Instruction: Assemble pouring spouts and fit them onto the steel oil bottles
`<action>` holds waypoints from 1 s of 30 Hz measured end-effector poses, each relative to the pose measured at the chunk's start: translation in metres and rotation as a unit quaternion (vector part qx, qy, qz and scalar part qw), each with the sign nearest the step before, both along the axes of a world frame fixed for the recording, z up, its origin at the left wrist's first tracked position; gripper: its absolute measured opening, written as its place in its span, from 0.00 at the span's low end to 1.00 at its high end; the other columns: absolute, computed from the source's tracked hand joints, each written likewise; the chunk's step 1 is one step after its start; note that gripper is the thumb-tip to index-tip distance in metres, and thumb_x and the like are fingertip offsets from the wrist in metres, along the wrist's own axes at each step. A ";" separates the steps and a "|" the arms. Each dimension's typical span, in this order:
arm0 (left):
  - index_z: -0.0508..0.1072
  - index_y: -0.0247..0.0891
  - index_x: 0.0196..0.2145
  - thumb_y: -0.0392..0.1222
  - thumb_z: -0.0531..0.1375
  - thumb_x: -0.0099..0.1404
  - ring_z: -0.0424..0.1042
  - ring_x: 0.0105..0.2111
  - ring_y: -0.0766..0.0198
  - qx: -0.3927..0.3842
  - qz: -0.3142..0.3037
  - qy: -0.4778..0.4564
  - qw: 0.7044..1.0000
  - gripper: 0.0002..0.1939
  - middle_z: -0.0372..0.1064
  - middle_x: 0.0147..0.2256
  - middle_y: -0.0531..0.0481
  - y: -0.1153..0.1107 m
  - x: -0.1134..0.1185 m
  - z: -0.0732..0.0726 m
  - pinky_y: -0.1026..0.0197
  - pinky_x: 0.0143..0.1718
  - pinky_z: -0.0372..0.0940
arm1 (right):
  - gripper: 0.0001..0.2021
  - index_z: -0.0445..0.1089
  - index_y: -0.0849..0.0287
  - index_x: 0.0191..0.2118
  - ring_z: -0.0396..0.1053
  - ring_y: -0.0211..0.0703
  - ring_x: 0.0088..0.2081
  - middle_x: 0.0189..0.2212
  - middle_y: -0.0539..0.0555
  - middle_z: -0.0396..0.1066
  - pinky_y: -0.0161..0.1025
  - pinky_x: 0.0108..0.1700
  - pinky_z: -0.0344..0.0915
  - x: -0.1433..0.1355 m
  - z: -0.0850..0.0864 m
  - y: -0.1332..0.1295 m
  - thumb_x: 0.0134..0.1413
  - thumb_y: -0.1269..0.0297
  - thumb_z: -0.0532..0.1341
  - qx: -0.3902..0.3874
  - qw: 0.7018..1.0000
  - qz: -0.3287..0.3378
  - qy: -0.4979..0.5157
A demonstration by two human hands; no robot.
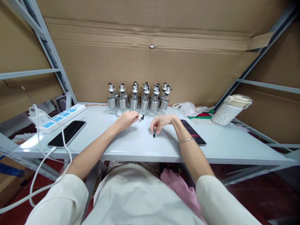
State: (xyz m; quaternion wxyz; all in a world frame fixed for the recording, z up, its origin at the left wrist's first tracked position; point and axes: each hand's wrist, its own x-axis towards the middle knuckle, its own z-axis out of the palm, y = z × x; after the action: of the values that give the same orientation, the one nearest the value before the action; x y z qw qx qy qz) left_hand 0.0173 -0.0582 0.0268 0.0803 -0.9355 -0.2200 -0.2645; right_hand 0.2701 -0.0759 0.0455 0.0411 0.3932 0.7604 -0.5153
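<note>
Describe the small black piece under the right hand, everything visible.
The small black piece is tiny and dark, standing on the white table near its front edge. It looks like plastic, possibly a cap or stopper; its shape is too small to make out. The right hand arches over it, fingers pointing down just above it; contact cannot be confirmed. Nothing else touches it.
</note>
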 end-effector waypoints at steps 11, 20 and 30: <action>0.66 0.37 0.35 0.32 0.51 0.63 0.68 0.33 0.64 -0.019 -0.001 -0.017 1.000 0.06 0.69 0.33 0.50 0.002 -0.002 0.002 0.62 0.38 0.59 | 0.16 0.78 0.61 0.28 0.58 0.28 0.19 0.18 0.46 0.69 0.29 0.21 0.52 -0.006 -0.011 0.007 0.29 0.58 0.72 0.018 1.000 0.015 0.010; 0.67 0.37 0.35 0.32 0.51 0.63 0.68 0.34 0.63 -0.010 -0.006 -0.015 1.000 0.06 0.70 0.34 0.49 0.000 -0.003 0.003 0.62 0.38 0.59 | 0.13 0.75 0.62 0.32 0.70 0.35 0.30 0.27 0.52 0.74 0.33 0.33 0.65 -0.019 -0.009 0.004 0.38 0.60 0.70 0.078 0.932 -0.258 0.241; 0.66 0.37 0.35 0.33 0.51 0.63 0.68 0.34 0.64 -0.008 -0.003 -0.034 0.999 0.05 0.70 0.34 0.50 -0.001 -0.003 0.004 0.62 0.38 0.58 | 0.13 0.71 0.64 0.31 0.62 0.30 0.24 0.23 0.48 0.69 0.34 0.32 0.62 -0.051 -0.012 0.002 0.42 0.60 0.68 0.053 0.858 -0.313 0.404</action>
State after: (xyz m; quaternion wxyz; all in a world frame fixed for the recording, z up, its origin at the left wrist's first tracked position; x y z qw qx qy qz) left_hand 0.0146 -0.0593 0.0311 0.0644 -0.9271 -0.2223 -0.2950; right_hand 0.2186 -0.0741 0.0334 -0.4546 0.3693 0.5730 -0.5733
